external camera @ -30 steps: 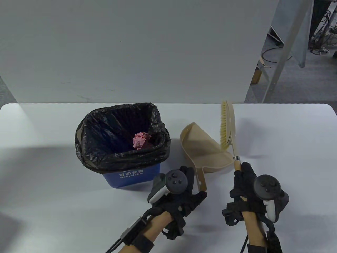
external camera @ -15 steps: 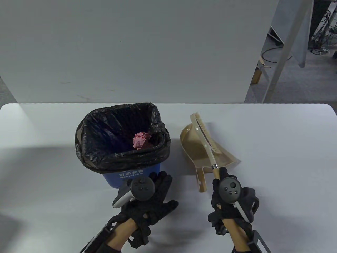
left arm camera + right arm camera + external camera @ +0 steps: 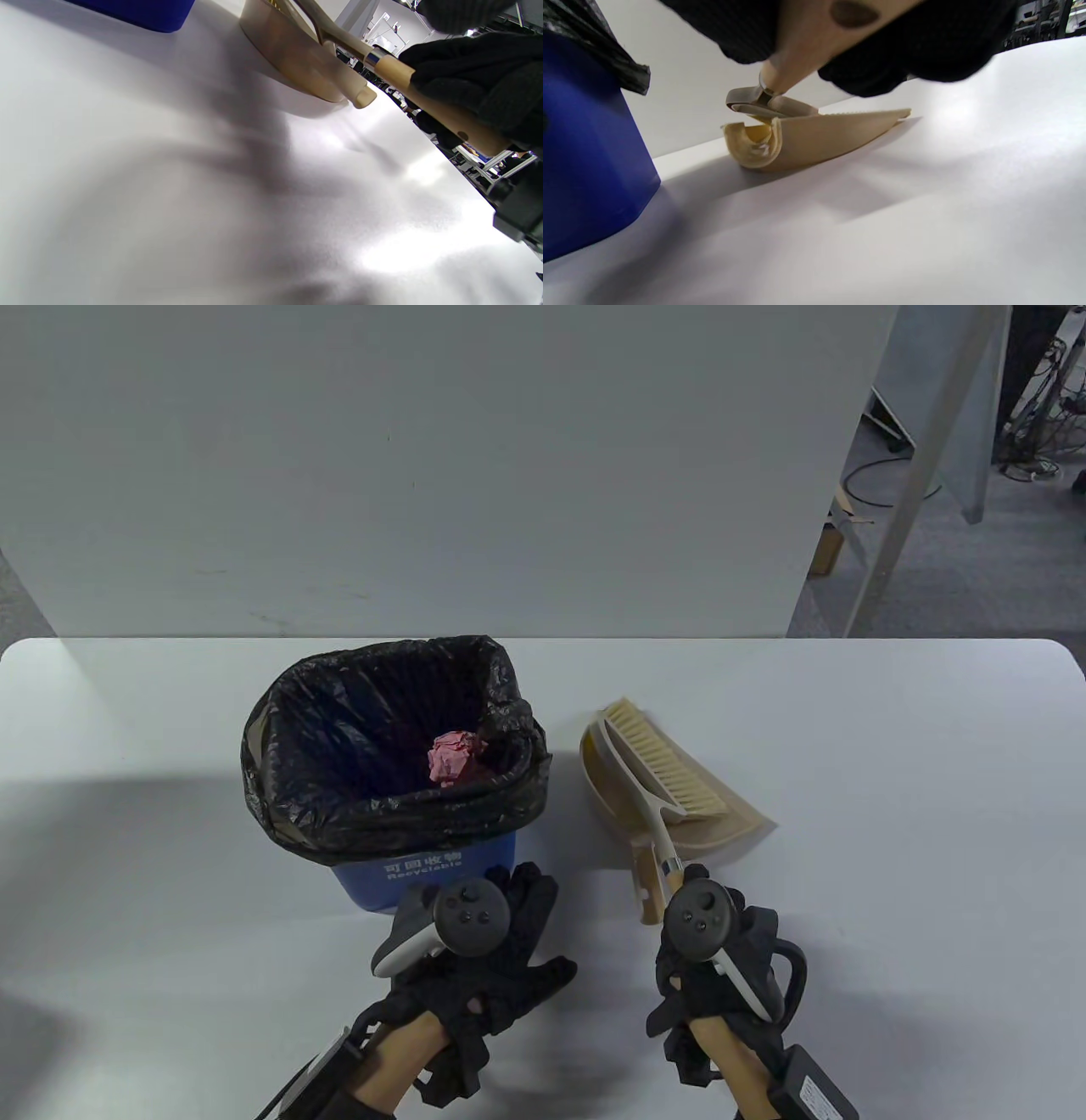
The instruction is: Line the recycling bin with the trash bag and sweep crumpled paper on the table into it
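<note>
The blue recycling bin point(image 3: 424, 878) stands left of centre, lined with a black trash bag point(image 3: 339, 806). A pink ball of crumpled paper point(image 3: 456, 757) lies inside it. Beside the bin on the right, a beige dustpan point(image 3: 740, 819) rests on the table. A brush point(image 3: 670, 768) lies in the pan with its bristles facing right. My right hand point(image 3: 687, 963) grips the brush's wooden handle point(image 3: 814, 38), just behind the pan's handle point(image 3: 649, 891). My left hand point(image 3: 522, 937) hovers spread and holding nothing in front of the bin.
The white table point(image 3: 916, 780) has rounded corners, and a grey wall panel point(image 3: 424, 475) stands along its far edge. Beyond the table's back right are metal frame legs point(image 3: 899, 500) and floor cables.
My right hand swung the brush down from upright and laid it in the dustpan, moving left. My left hand let go of the dustpan handle and moved left to the bin's front.
</note>
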The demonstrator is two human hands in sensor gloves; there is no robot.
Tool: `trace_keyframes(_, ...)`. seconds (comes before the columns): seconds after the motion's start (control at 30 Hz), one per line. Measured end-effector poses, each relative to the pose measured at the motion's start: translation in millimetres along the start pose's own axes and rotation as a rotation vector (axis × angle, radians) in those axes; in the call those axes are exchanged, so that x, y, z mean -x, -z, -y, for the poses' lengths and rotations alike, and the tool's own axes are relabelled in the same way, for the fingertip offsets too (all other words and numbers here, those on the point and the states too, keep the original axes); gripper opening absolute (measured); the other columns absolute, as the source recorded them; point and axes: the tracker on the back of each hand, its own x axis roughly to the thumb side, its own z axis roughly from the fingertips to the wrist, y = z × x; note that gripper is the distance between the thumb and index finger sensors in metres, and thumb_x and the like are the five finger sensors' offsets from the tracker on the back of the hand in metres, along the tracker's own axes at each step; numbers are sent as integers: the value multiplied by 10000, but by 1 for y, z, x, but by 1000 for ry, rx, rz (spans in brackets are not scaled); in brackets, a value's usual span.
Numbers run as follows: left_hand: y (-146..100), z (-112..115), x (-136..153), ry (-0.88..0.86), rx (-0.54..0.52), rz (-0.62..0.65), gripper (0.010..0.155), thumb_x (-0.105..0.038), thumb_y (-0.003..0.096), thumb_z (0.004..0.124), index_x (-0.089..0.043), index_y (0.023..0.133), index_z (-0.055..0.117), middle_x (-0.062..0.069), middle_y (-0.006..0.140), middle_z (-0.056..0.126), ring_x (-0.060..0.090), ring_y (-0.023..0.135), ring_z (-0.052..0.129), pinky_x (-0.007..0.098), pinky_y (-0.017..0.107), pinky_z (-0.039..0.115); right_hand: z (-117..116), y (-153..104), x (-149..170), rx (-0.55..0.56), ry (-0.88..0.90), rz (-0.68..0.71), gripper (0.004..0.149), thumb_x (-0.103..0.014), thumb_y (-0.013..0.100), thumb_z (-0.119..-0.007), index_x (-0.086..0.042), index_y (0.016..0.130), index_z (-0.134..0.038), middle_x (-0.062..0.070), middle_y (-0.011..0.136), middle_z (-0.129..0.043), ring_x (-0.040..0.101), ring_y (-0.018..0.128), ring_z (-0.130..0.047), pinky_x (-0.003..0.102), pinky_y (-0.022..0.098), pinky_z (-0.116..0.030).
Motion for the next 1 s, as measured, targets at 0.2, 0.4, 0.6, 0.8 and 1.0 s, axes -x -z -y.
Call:
trace_keyframes(0.2,-1,-2,1,11,-27,0,915,-686,560,563,-233,1172,54,75,1229,-38,388,1064,-86,746,709,142,-5,0,0,-101,113,15,600,-225,608,-600,57,1091,-382,370,979,-526,435,667,-772,554,462,-760)
trace_keyframes(0.4,-1,-3,2,10,-39,0,913,-684,560,564,-235,1172,57,74,1230,-36,390,1067,-82,746,710,146,-6,-1,-1,-139,179,36,609,-245,612,-594,69,1086,-375,378,981,-516,438,676,-777,547,471,-768)
trace_keyframes(0.6,-2,-3,2,9,-45,-2,913,-682,560,565,-233,1172,58,75,1229,-35,393,1068,-77,747,710,149,-9,1,-1,-180,195,57,637,-296,621,-587,74,1086,-357,388,992,-494,443,718,-759,567,499,-748)
trace_keyframes(0.8,-3,-5,3,17,-62,-1,913,-683,560,564,-232,1173,59,77,1230,-33,398,1070,-73,748,710,151,7,-1,5,-37,266,99,664,-374,629,-568,53,1099,-373,406,1046,-410,560,825,-634,712,575,-574)
trace_keyframes(1.0,-5,-8,4,28,-87,-3,913,-685,559,563,-235,1173,61,75,1230,-31,401,1071,-71,749,710,151,18,-2,7,121,226,175,676,-397,626,-578,10,1124,-371,415,1121,-300,665,938,-421,797,593,-416)
